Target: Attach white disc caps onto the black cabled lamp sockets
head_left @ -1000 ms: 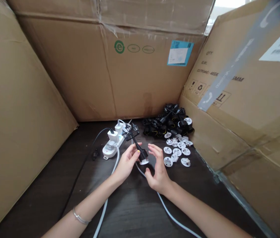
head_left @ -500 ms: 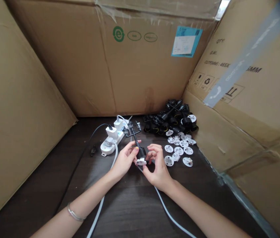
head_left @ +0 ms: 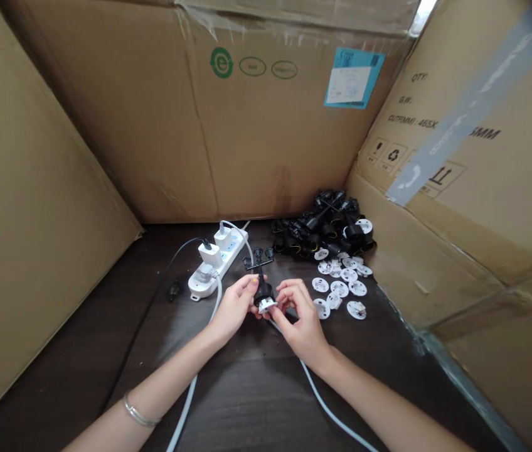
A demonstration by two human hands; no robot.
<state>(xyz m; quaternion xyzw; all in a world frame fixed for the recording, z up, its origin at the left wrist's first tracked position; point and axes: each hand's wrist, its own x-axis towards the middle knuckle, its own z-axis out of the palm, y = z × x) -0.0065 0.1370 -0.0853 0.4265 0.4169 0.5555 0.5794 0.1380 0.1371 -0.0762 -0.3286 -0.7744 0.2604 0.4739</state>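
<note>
**Item in hand: one black socket with white cap, held by both hands**

- 1 black plastic socket, held just above the table's middle. The left hand pinches its body between thumb and fingertips.
- 1 white round plastic cap on the socket's lower end. The right hand has its fingertips closed on the rim.
- 1 short black forked lead, rising from the socket.
- 1 silver bangle on the left wrist.
- About 12 loose white plastic discs, scattered just right of the hands.
- 1 heap of black sockets beyond the discs; number cannot be told.
- 1 white power strip beyond the left hand, with 2 white plug adapters.
- 1 pale grey cable, running under the hands.
- 1 dark wooden table.
- 3 brown cardboard boxes, walling the table on the left, back and right.
</note>
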